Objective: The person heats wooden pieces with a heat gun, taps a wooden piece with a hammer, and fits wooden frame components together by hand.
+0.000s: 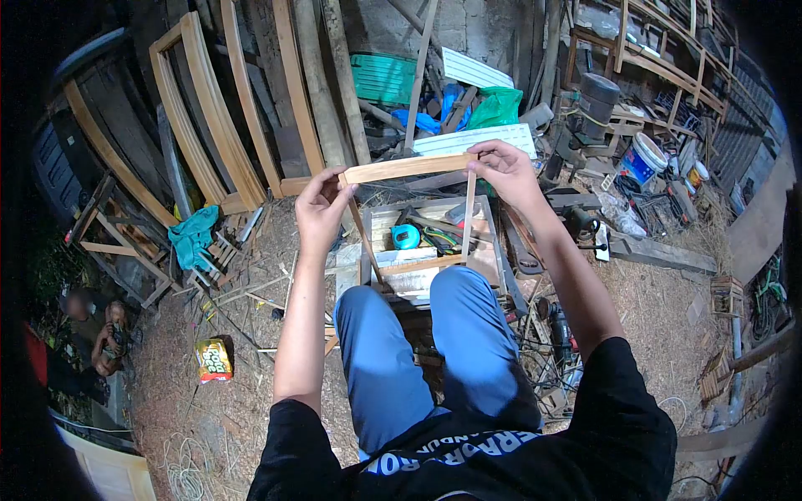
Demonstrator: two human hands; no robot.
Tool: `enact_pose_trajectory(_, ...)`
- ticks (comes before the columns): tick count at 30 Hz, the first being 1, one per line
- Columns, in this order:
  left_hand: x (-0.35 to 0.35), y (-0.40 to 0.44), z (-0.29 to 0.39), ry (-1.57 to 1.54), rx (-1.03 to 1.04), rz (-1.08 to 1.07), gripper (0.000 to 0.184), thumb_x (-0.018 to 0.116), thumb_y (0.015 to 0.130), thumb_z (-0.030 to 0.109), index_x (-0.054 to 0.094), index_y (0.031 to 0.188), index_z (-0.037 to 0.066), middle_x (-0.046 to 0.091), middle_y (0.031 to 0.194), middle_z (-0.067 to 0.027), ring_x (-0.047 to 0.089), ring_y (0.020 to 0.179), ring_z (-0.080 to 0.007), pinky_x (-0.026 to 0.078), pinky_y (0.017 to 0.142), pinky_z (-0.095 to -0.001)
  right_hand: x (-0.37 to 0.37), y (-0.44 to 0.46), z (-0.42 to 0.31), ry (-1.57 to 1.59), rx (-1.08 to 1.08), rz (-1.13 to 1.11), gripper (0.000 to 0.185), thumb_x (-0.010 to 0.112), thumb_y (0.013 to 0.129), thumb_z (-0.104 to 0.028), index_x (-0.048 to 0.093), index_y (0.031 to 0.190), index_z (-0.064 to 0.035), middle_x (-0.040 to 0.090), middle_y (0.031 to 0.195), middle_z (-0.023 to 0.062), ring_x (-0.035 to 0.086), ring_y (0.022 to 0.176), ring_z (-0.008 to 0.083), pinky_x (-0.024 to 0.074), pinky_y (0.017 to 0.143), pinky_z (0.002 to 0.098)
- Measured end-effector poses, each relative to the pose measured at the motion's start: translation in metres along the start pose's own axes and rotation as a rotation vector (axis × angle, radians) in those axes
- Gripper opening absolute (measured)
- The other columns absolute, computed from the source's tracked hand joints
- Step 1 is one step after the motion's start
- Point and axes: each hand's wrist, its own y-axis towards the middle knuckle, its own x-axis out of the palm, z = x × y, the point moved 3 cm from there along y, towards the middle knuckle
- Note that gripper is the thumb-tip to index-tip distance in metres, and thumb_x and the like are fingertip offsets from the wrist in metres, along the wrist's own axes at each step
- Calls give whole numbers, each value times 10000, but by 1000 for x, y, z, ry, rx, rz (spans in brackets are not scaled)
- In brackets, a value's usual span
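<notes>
Between my hands is a small rectangular wooden frame [409, 169], its broad pale top bar toward me and its thinner sides running down toward my knees. My left hand [322, 209] pinches the left end of that bar between thumb and fingers. At the other corner, my right hand [506, 177] grips the right end the same way. Below and behind the frame stands a wooden tool box [493, 250], partly hidden by it. A turquoise tape measure [406, 237] lies inside, beside several dark-handled tools that I cannot make out clearly.
Long wooden frames [205, 100] lean at the back left. A teal cloth [193, 237] hangs over scrap wood. A yellow snack bag [215, 361] lies on the littered ground. At the right are a white-and-blue bucket [642, 159] and a timber beam [664, 253]. Another person [104, 334] sits far left.
</notes>
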Motion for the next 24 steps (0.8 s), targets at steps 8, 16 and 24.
enact_pose_trajectory(8, -1, -2, 1, 23, -2, -2, 347, 757, 895, -71, 669, 1229, -34, 718, 1092, -75, 683, 1005, -124, 555, 903, -273, 1, -1, -3, 4, 1, -10, 269, 748, 918, 25, 670, 1175, 22, 698, 1091, 89, 712, 969, 169, 586, 870, 299)
enact_pose_trajectory(16, -1, -2, -1, 17, -16, 5, 349, 760, 897, -68, 669, 1232, -34, 717, 1095, -76, 681, 1004, -125, 552, 900, -267, 7, -6, -5, -20, -42, -44, 392, 764, 860, 95, 625, 1215, 2, 652, 1177, 68, 655, 1070, 149, 594, 917, 296)
enact_pose_trajectory(24, 1, -1, -1, 28, -19, 15, 355, 754, 893, -77, 668, 1234, -38, 715, 1104, -76, 678, 996, -124, 553, 910, -269, 9, -5, -6, -115, -74, -2, 370, 751, 857, 114, 633, 1192, 11, 645, 1156, 62, 657, 1072, 133, 614, 921, 265)
